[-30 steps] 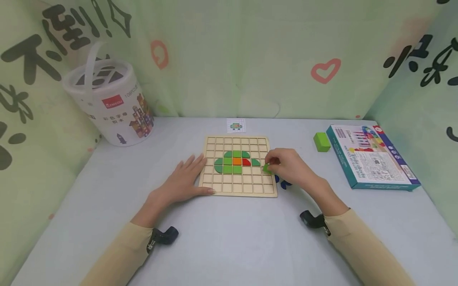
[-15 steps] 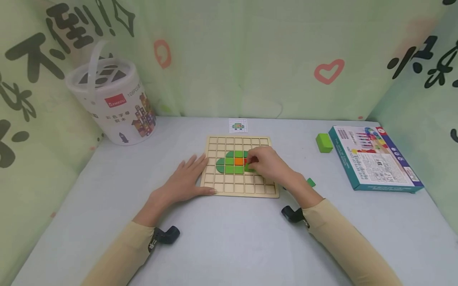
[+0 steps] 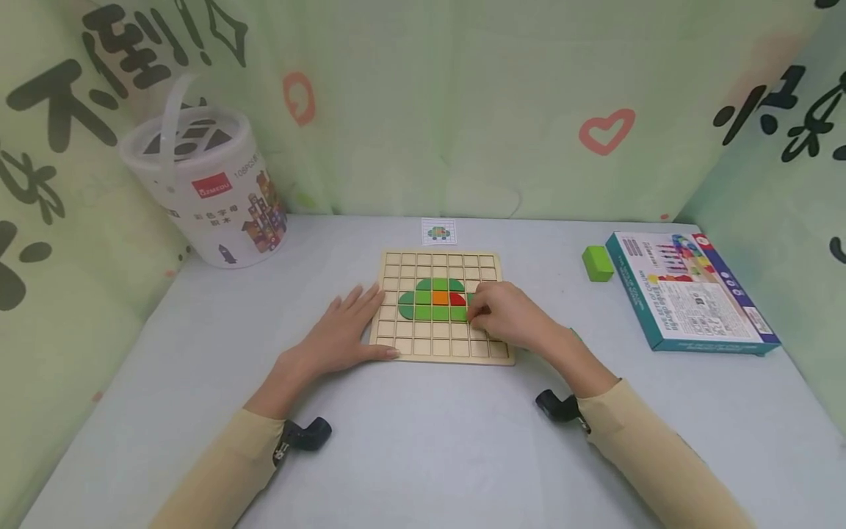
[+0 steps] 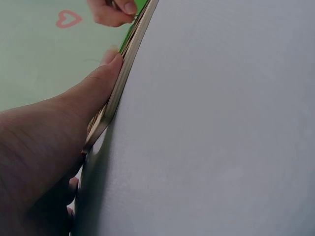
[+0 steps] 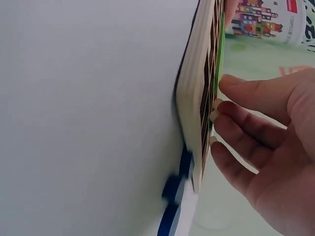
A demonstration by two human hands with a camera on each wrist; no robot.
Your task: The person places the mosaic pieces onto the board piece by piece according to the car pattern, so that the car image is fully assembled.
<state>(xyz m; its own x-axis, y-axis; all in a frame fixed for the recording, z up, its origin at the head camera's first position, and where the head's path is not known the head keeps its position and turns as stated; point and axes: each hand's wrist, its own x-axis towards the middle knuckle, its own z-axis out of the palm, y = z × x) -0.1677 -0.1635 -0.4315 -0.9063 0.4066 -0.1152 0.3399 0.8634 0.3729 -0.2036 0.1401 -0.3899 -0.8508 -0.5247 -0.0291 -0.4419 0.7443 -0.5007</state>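
Note:
A light wooden grid board (image 3: 410, 344) lies on the table with flat coloured tiles in its middle. Among them are light green squares (image 3: 423, 297), an orange square (image 3: 440, 297), a red rounded tile (image 3: 456, 299) and dark green rounded tiles (image 3: 406, 306). My left hand (image 3: 337, 334) rests on the board's left edge with fingers spread, its thumb along the front corner. Over the board's right part, my right hand (image 3: 509, 316) has bent fingers beside the lower row's rightmost green square (image 3: 457, 314). The right wrist view shows no tile between its fingertips (image 5: 227, 82).
Behind the board lies a small pattern card (image 3: 439, 232). A green block (image 3: 598, 264) and a flat box (image 3: 700, 294) stand to the right, a white bucket (image 3: 205, 191) at back left. Dark blue pieces (image 5: 172, 189) lie against the board's right edge.
My right hand carried a green square leftward onto the board and let go of it at the end of the lower row. It then drew back slightly right. The left hand stayed put.

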